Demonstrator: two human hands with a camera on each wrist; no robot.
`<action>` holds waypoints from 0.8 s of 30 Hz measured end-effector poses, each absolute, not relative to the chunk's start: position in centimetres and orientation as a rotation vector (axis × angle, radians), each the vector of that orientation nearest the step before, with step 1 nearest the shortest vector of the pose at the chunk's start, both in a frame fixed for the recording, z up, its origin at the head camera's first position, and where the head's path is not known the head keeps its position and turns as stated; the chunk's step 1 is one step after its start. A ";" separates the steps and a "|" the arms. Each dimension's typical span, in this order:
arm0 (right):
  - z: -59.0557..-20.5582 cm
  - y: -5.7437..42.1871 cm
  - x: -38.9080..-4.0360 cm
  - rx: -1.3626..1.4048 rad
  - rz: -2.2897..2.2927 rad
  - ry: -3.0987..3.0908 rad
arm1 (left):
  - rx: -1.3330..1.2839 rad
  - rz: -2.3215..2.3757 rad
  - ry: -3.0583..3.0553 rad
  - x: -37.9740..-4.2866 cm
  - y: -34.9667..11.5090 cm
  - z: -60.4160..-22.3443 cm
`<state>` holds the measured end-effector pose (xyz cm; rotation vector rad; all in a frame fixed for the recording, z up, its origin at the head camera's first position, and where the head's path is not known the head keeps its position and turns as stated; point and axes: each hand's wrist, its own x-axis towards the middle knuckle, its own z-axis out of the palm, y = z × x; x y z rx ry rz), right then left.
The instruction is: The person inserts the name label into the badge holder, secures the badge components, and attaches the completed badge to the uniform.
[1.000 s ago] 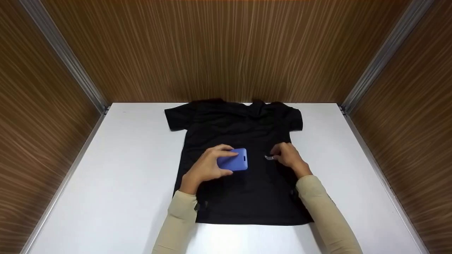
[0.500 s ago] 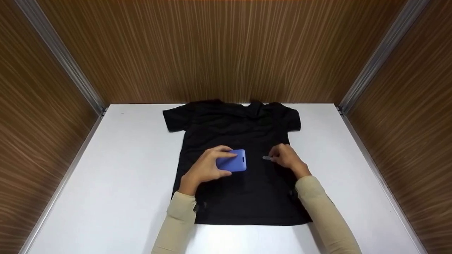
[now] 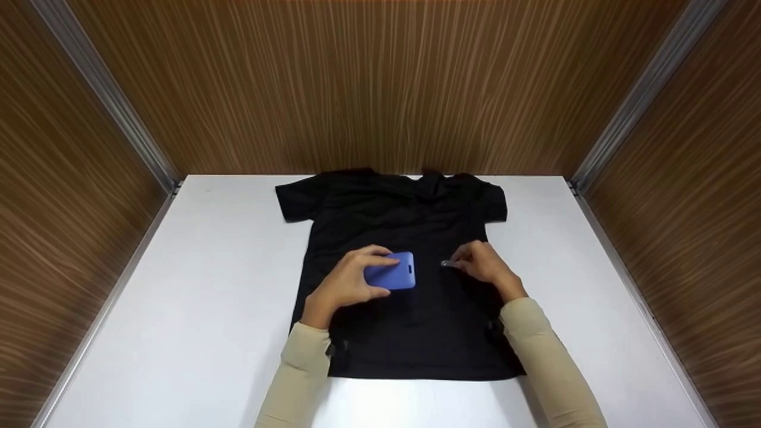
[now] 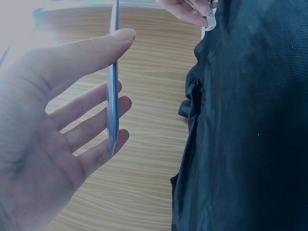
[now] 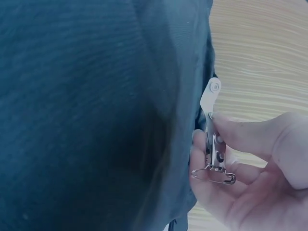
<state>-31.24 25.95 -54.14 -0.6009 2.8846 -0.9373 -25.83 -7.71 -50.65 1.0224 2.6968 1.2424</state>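
My left hand [image 3: 348, 278] grips a flat blue badge holder [image 3: 405, 274] with thumb and fingers along its edges. A small dark slot shows at its right end. Edge-on, the holder [image 4: 113, 96] looks thin in the left wrist view. To the right, my right hand [image 3: 483, 263] pinches a small metal badge clip [image 5: 215, 144] between thumb and fingers. The clip has a pale strap with a round snap stud [image 5: 215, 86] at one end and a safety pin [image 5: 216, 178] at the other. Its strap end points towards the holder, and a gap separates the two.
Beneath both hands a black short-sleeved shirt [image 3: 404, 351] lies spread on a white table [image 3: 226, 267], its collar at the far edge. Brown wood-patterned panels [image 3: 380, 89] rise at the back and on both sides.
In my right fingers the badge clip has turned a little, its strap end now straighter and pointing left. My left hand keeps the badge holder nearly still.
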 end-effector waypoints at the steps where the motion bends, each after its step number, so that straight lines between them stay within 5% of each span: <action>1: -54.0 25.9 -31.2 -0.602 -0.941 2.878 | 1.022 1.240 2.697 -25.8 -7.7 -50.6; 24: -51.1 25.2 -29.3 -0.506 -1.214 2.745 | 0.988 1.271 2.672 -25.8 -7.6 -50.6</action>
